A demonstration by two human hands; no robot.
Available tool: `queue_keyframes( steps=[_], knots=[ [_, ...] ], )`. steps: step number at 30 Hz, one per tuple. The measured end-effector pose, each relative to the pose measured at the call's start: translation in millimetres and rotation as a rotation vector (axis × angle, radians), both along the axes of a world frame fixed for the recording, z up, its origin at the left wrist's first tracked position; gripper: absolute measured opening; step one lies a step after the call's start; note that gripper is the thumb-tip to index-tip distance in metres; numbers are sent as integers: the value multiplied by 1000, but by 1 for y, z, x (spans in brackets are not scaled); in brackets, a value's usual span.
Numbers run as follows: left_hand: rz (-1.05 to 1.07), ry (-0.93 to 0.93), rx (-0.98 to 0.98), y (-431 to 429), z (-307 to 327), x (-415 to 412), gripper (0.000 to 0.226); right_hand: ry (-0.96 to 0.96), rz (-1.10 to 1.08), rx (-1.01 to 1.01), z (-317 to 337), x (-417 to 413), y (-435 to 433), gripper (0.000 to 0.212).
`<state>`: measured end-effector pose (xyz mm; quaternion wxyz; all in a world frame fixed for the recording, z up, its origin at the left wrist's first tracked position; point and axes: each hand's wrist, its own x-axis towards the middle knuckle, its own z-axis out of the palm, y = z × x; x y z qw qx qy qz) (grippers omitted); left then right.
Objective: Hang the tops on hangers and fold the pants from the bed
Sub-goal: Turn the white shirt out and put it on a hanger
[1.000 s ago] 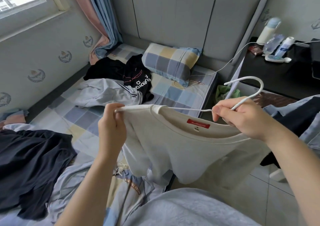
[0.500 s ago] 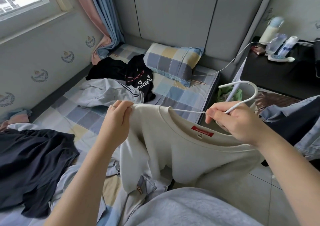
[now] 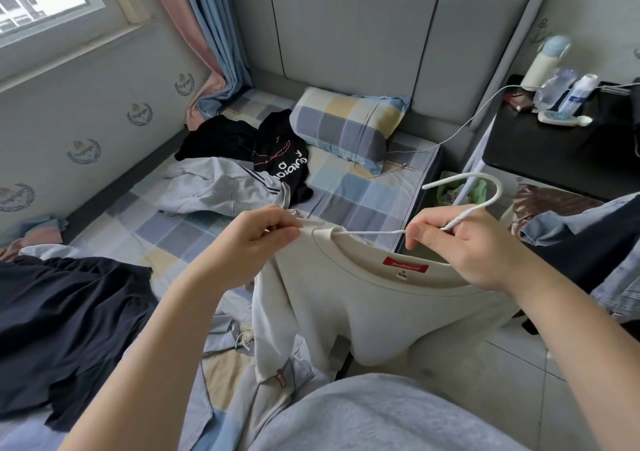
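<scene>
Now L hand (image 3: 259,235), shirt (image 3: 377,301) nearer hanger hook (image 3: 500,191).

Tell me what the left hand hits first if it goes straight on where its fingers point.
Its fingers point right along the white hanger. Beyond the cream top it pinches, the left hand would probably meet the right hand first; depth is unclear.

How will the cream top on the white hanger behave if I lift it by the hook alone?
Probably floppy: the cream top sags in loose folds below the collar. Likely light: the right hand carries it by pinching the white hanger at its thin neck. It might slip off where the left hand pinches the shoulder.
</scene>
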<state>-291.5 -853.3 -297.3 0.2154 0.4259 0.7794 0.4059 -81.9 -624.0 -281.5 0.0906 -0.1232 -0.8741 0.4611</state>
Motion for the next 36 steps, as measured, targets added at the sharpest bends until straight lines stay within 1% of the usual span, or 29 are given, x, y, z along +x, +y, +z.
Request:
queue_keyframes(
  steps=[2,4,6,7,11,13,14,15,17,18,20,21,22,24,25,26,28,30,31,33,36],
  knots=[
    [16,111,22,3,0,5,17,18,-8,11,-1,-1,-1,32],
    [-17,242,12,7,0,10,14,28,-23,8,-1,-3,-3,34],
    [-60,358,-33,12,-5,14,19,29,-30,18,-1,-7,-2,33],
    [-60,397,-44,14,-7,17,21,21,-32,28,-1,-9,-1,31],
    [-35,505,27,17,-15,32,20,12,-26,23,-1,-13,6,23],
    [-1,492,48,18,-20,35,20,-22,-7,12,-4,-12,13,17],
    [31,473,59,17,-22,34,20,-74,7,1,-8,-10,19,9],
    [78,451,70,15,-23,32,21,-147,22,-9,-13,-7,27,12],
    [186,417,101,8,-23,21,21,-287,15,-20,-25,7,47,40],
    [231,413,120,2,-22,15,18,-328,-21,-38,-33,15,58,49],
    [293,414,159,-12,-18,2,11,-389,-96,-132,-48,34,78,56],
    [312,412,180,-18,-16,-3,13,-427,-118,-177,-56,41,85,53],
    [326,411,196,-23,-13,-8,20,-459,-121,-193,-64,46,90,45],
    [349,417,199,-30,-8,-14,37,-471,-121,-149,-76,49,93,24],
    [355,426,191,-32,-7,-16,43,-458,-128,-122,-79,48,92,17],
    [356,437,182,-34,-8,-18,46,-436,-146,-103,-82,47,91,15],
    [348,442,159,-38,-9,-22,44,-355,-248,-55,-84,43,87,15],
    [337,442,118,-41,-11,-25,35,-237,-371,-6,-83,38,84,13],
    [332,451,96,-42,-13,-27,26,-172,-403,2,-80,36,81,12],
    [333,467,66,-43,-17,-29,14,-52,-413,-28,-75,32,74,12],
    [363,477,75,-44,-20,-30,11,83,-376,-77,-64,32,64,11]
  ],
)
